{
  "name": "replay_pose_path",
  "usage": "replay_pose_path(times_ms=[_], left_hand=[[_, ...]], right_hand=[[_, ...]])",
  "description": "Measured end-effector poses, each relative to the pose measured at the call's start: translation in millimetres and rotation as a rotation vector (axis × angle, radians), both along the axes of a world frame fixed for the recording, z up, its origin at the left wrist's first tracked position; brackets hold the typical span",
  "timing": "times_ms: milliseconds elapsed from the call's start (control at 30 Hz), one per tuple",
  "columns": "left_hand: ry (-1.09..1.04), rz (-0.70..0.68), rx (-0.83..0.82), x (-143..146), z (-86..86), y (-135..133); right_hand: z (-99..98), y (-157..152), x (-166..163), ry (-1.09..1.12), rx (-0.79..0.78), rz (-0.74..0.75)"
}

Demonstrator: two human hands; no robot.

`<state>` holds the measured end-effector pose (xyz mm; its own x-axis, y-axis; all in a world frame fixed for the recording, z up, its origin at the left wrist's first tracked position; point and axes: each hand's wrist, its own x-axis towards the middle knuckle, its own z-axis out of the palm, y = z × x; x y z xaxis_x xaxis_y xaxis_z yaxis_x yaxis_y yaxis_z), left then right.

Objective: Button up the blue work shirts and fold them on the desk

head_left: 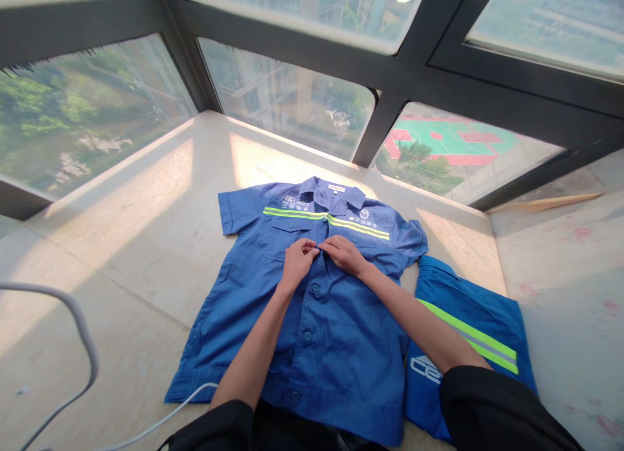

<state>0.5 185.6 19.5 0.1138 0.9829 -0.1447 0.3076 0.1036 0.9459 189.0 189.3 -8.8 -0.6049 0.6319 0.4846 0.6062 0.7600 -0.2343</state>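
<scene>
A blue short-sleeved work shirt (pixel 351 347) lies face up on the pale sill, its collar toward the windows. Yellow-green reflective strips and white lettering cross its chest. My left hand (pixel 299 257) and my right hand (pixel 344 253) meet at the front placket, below the chest strip. Both pinch the cloth edge there with fingers closed; a button between the fingertips is hidden, if there is one. Further down the placket, several buttons show, among them a button (pixel 307 336) lying under my forearms.
At the right lies a folded blue garment (pixel 468 295) with a reflective strip, partly under my right sleeve. A white cable (pixel 88 347) loops across the left side of the stone sill (pixel 127 262). Dark window frames (pixel 292 35) enclose the far side; a patterned wall (pixel 560 295) stands at right.
</scene>
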Motion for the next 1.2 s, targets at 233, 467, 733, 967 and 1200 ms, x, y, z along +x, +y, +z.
replay_pose_path(times_ms=[233,467,733,967,1200], left_hand=[[0.178,-0.029,0.162,4.9,11.8,-22.4],[0.540,-0.013,0.243,20.0,5.7,-34.7],[0.468,0.077,0.250,24.5,-7.1,-35.0],[0.304,0.118,0.249,23.2,-9.8,-33.2],[0.302,0.112,0.255,20.8,-9.8,-33.5]], right_hand=[[3.2,0.3,-1.7,-0.064,-0.017,-0.019],[3.6,1.3,-1.7,-0.088,-0.018,-0.014],[2.8,3.0,-1.0,-0.072,-0.038,-0.007],[4.1,10.6,4.5,-0.032,-0.094,0.071],[7.8,19.3,9.7,-0.051,-0.184,0.141]])
